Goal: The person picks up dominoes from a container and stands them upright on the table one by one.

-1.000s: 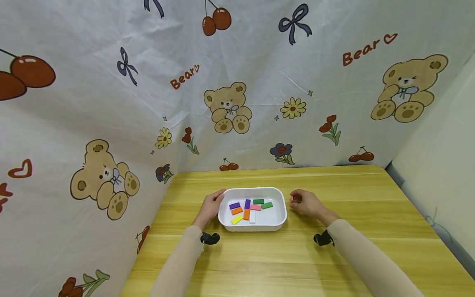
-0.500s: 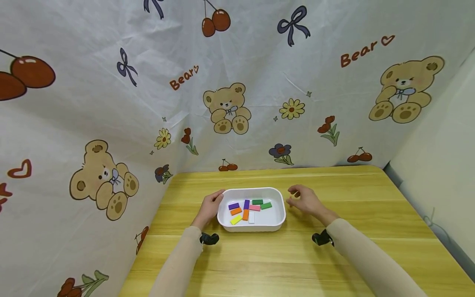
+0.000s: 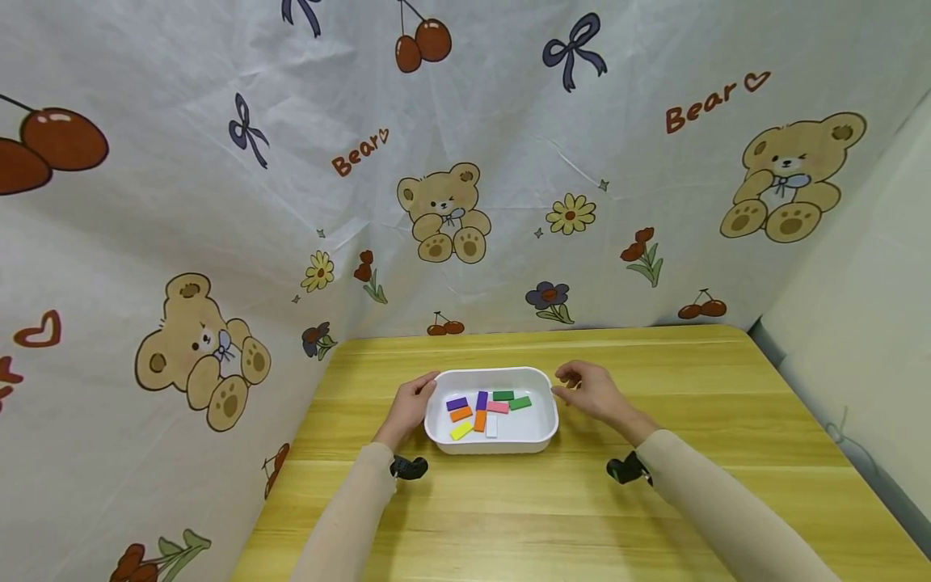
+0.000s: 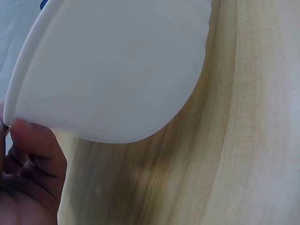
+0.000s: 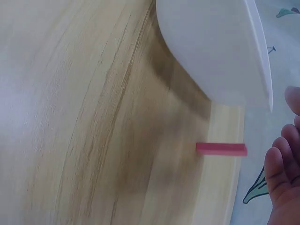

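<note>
White tray [image 3: 491, 447]: resting on the wooden table [image 3: 473, 517], between my two hands.
My left hand [image 3: 410, 408]: at the tray's left end, grasping its rim with thumb and fingers.
My right hand [image 3: 592, 392]: just beside the tray's right end, fingers loosely bent and released, holding nothing.
Standing pink block [image 5: 221, 149]: upright on the table near the tray's right end, apart from my right fingertips; I cannot make it out from my head view.
Purples inside: one purple block [image 3: 457, 404] toward the tray's left end, a second purple block [image 3: 482, 401] nearer its middle.
Oranges inside: a slanted orange block [image 3: 461, 414] in the tray's left half, a lengthwise orange block [image 3: 480, 420] nearer its middle.
Yellow block [image 3: 461, 431]: toward the tray's near left corner.
White block [image 3: 492, 426]: near the tray's front wall.
Lying pink block [image 3: 498, 407]: about mid-tray.
Greens inside: a dark green block [image 3: 503, 396] toward the tray's far wall, a lighter green block [image 3: 520, 402] farther right.
Bear-print cloth [image 3: 509, 275]: hanging behind the tray.
</note>
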Action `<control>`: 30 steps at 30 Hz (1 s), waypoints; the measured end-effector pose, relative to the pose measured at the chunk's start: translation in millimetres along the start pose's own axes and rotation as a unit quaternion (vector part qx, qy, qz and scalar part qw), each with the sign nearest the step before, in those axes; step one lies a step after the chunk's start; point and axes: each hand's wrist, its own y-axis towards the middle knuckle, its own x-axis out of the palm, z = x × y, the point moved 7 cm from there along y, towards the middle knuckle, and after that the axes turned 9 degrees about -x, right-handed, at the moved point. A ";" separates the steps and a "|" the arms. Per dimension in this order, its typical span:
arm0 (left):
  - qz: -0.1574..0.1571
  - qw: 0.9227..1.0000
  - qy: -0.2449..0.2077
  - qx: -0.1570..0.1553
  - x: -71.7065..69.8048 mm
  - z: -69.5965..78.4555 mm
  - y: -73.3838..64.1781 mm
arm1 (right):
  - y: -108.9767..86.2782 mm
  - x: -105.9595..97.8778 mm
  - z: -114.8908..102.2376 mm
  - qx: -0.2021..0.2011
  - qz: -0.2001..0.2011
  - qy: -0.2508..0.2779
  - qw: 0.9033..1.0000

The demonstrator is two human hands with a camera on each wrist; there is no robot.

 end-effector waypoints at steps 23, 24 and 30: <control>-0.010 1.000 -0.018 -0.006 -0.5 1.5 -1.8 | 17.9 35.8 -45.6 -0.041 -0.029 0.025 0.998; -0.009 1.000 -0.017 -0.004 -0.8 1.8 -1.7 | 19.1 37.8 -47.8 -0.044 -0.031 0.024 0.998; -0.013 1.000 -0.022 -0.010 -0.7 1.1 -2.8 | 24.5 52.4 -54.8 -0.047 -0.048 0.018 0.998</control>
